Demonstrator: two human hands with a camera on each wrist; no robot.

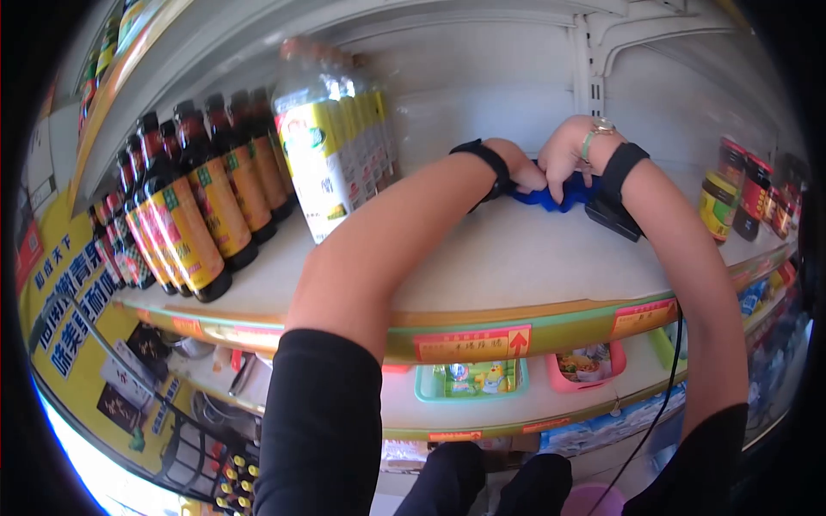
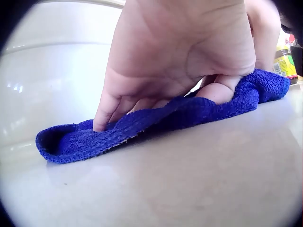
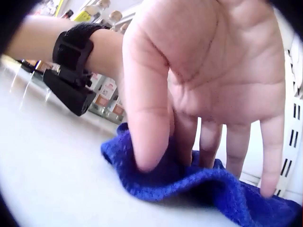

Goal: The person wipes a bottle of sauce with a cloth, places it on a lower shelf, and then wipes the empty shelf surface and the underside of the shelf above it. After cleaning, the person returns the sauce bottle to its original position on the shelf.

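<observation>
A blue terry cloth lies bunched on the white shelf board, with both hands on it close together. My left hand grips it from above; in the left wrist view its fingers bend down into the folds, and the thumb tucks against the cloth. Beside it, my right hand presses down with spread, fairly straight fingers. Its thumb points down onto the near folds of the blue cloth. Some fingertips are hidden by raised folds.
Dark sauce bottles and clear yellow-labelled bottles stand on the left. Small jars stand at the right end. A metal upright runs up the back wall. Price tags line the front edge; plastic baskets sit below. A black cable hangs down.
</observation>
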